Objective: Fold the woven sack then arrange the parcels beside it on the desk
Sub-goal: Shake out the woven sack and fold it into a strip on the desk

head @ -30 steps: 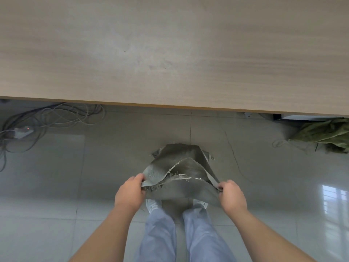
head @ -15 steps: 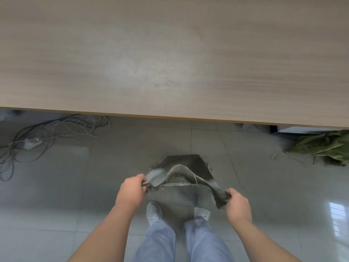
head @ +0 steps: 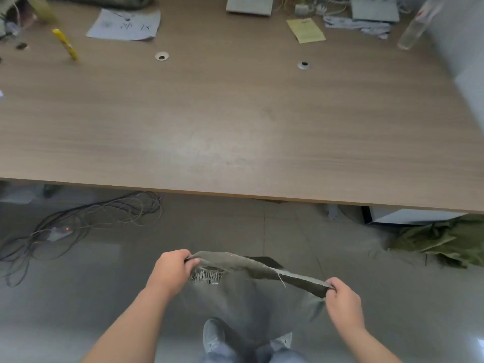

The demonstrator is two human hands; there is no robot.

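A grey woven sack (head: 251, 292) with a frayed top edge hangs in front of my legs, below the near edge of the wooden desk (head: 235, 132). My left hand (head: 174, 269) grips its top left corner. My right hand (head: 344, 299) grips the top right corner, a little lower. The mouth edge is pulled taut between them and the body of the sack drapes down toward my shoes. No parcels can be made out near the sack.
At the desk's far edge lie a paper sheet (head: 124, 24), a yellow pen (head: 65, 44), a yellow note (head: 306, 30), grey boxes (head: 248, 5) and a clear bottle (head: 415, 24). Tangled cables (head: 78, 224) lie on the floor at left, green cloth (head: 445, 242) at right.
My hands have moved apart and pulled the sack's open mouth flat and taut. The view has tilted up, so the far side of the desk now shows.
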